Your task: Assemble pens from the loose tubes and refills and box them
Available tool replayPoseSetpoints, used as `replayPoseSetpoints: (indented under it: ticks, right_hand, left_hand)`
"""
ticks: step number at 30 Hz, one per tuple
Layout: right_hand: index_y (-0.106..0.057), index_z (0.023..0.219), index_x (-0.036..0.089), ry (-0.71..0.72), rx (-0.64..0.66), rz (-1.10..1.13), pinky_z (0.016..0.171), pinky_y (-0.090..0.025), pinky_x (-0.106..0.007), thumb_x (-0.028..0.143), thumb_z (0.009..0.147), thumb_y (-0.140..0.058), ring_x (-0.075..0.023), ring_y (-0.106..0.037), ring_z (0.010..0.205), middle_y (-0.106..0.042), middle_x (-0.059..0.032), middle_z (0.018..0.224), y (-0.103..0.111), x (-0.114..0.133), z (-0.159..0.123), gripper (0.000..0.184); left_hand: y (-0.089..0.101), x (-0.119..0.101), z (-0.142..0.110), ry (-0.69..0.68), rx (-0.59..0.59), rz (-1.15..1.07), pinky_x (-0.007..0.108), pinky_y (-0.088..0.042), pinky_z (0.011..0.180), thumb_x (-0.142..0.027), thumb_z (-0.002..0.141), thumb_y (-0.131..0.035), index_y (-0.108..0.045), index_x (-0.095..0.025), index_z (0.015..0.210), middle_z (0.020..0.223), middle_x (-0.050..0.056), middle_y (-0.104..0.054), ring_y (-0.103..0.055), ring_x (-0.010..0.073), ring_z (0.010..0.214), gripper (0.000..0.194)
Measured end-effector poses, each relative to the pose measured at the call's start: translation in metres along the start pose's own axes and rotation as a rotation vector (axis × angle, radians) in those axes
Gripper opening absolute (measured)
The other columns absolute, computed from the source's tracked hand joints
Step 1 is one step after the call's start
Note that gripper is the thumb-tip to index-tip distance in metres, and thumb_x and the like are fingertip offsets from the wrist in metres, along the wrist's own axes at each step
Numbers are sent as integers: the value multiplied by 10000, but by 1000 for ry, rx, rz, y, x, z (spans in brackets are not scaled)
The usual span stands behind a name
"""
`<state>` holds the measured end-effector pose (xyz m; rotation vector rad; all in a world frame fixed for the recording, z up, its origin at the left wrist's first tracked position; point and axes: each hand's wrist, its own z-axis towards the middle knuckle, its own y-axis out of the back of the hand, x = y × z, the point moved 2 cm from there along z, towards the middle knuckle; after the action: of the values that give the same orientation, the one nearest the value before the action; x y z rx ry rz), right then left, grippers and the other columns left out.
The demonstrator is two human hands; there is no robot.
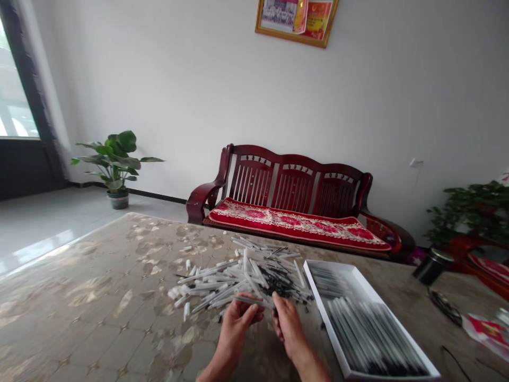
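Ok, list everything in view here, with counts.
Table: one, brown patterned, foreground
Loose pieces: many, white, clear, black, mid-table
Thin tube: one, pale, by loose pieces
Box: one, white, right of loose pieces
Rods: many, grey with dark ends, in box
Canister: one, black, table's right
Cable: at least one, black, near canister
Packet: one, red-white, right edge
Bench: one, dark red, behind table
Seat cover: one, red floral, on bench
Second seat: one, dark red, right edge
Potted plant: one, green, left
Foliage: count unclear, green, far right
Framed picture: one, gold-edged, upper centre
Wall fitting: one, white, right
Door or window: one, dark-framed, left edge
Left hand: one, bare, pinching thin tube
Right hand: one, bare, near tube's right end
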<state>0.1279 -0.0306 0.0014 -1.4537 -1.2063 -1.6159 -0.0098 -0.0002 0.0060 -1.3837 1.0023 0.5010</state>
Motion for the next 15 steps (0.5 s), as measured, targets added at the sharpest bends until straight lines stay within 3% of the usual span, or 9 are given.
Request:
replayPoseSetpoints:
  ticks: [3,6,8,11,15]
  right_hand:
    - [-428,590,240,-89,92,84,322,-165,-204,791,772,-445,-66,-280,312,-382,87,424,16,9,9,580]
    - [-434,590,229,-9,177,-10,341,-195,-198,794,725,-515,-58,-297,335,-401,93,440,30,23,18,587]
    - [-434,555,224,35,250,-109,350,-200,-198,766,746,-524,-60,-300,342,-372,95,415,34,28,21,582]
    - [-430,517,218,78,316,-189,362,-196,-196,738,764,-532,-62,-305,352,-349,91,400,33,29,21,585]
    - [-557,654,203,66,239,-133,358,-234,-210,707,816,-469,-89,-394,354,-508,49,495,41,19,27,537]
  left_hand:
    - [-1,1,1,117,62,20,211,-512,554,-485,549,-872,-678,-171,789,802,43,-741,-673,143,643,440]
    - [-2,5,-3,333,172,26,148,-280,348,-635,666,-731,-705,-142,768,592,15,-662,-477,55,386,504]
    - [-3,9,-8,474,311,60,155,-163,318,-679,716,-657,-721,-115,765,491,-1,-590,-359,31,315,570]
    - [-4,13,-14,559,460,123,163,-150,320,-616,691,-732,-718,-99,719,444,-11,-547,-319,23,304,518]
    - [-4,14,-12,538,422,56,151,-205,342,-521,643,-821,-677,-124,679,486,-4,-581,-362,26,347,424]
